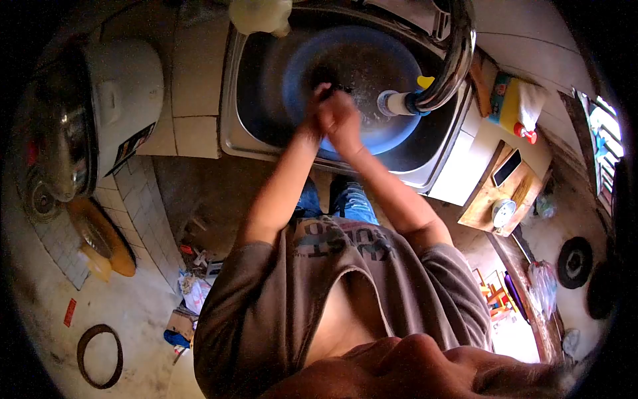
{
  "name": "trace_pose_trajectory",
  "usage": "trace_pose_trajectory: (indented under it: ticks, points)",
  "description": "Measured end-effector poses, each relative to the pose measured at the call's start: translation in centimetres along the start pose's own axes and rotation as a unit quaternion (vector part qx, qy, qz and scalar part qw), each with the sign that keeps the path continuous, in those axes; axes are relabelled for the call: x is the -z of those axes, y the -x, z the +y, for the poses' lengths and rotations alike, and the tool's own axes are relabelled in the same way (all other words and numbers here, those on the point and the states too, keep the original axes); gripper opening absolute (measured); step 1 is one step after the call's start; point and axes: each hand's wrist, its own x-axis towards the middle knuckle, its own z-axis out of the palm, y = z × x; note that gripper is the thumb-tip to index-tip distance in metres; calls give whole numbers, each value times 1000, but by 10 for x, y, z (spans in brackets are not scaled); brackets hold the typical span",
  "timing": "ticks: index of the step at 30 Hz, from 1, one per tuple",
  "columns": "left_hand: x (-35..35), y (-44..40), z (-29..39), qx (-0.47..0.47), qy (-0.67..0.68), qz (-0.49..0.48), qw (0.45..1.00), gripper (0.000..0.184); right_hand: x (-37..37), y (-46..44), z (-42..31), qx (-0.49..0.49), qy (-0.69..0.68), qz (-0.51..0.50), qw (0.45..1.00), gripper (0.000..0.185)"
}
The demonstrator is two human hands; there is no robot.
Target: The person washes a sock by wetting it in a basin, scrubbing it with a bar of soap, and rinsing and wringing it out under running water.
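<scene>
My left hand [315, 114] and my right hand [340, 114] are close together over a wide blue basin [401, 60], slightly blurred. The fingers of both look curled inward. A dark patch [325, 73] shows just beyond the fingertips; I cannot tell whether it is an object in my grip or something in the water. The basin sits inside a steel sink [232, 130] and holds water with bubbles on it. A curved chrome tap [458, 60] with a white nozzle [397, 103] hangs over the basin, right of my hands.
Left of the sink, a white appliance [129, 100] stands on the tiled counter. On the right are a yellow bottle [508, 110] with a red cap and a wooden board [478, 203] bearing a phone [507, 167] and a small round container [504, 211]. A pale container [259, 14] is behind the sink.
</scene>
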Motion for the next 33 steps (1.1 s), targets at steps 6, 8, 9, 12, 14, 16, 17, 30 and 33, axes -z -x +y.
trace_pose_trajectory:
  ticks: [6, 8, 9, 12, 14, 16, 17, 30, 33]
  points:
    - [-17, -26, 11, 90, 99, 193, 972, 30, 8, -32, 53, -66, 108, -30, 991, 24]
    - [-30, -21, 8, -18, -37, 109, 993, 29, -7, -20, 146, -54, 50, 38, 997, 33]
    - [-34, -16, 11, 13, -64, 84, 994, 30, 7, -12, 166, -73, 146, -14, 986, 29]
    - [-9, -15, 5, 10, -154, 4, 988, 36, 33, 1, 207, 17, 398, -75, 914, 36]
    - [-5, -27, 9, 65, -151, 100, 981, 43, 50, -6, 167, 5, 402, -55, 914, 39]
    - [-1, -20, 14, 48, -77, 172, 981, 50, 54, -21, 122, -48, 302, -18, 952, 52]
    - [2, -24, 9, 53, -18, 212, 976, 50, 46, -24, 106, -94, 198, 18, 975, 64]
    - [1, -21, 58, 128, 113, -41, 984, 43, 39, -10, -44, 82, -2, -207, 975, 24]
    - [-4, -16, 57, 135, 78, -33, 987, 30, 37, -9, -53, 116, 28, -212, 970, 17]
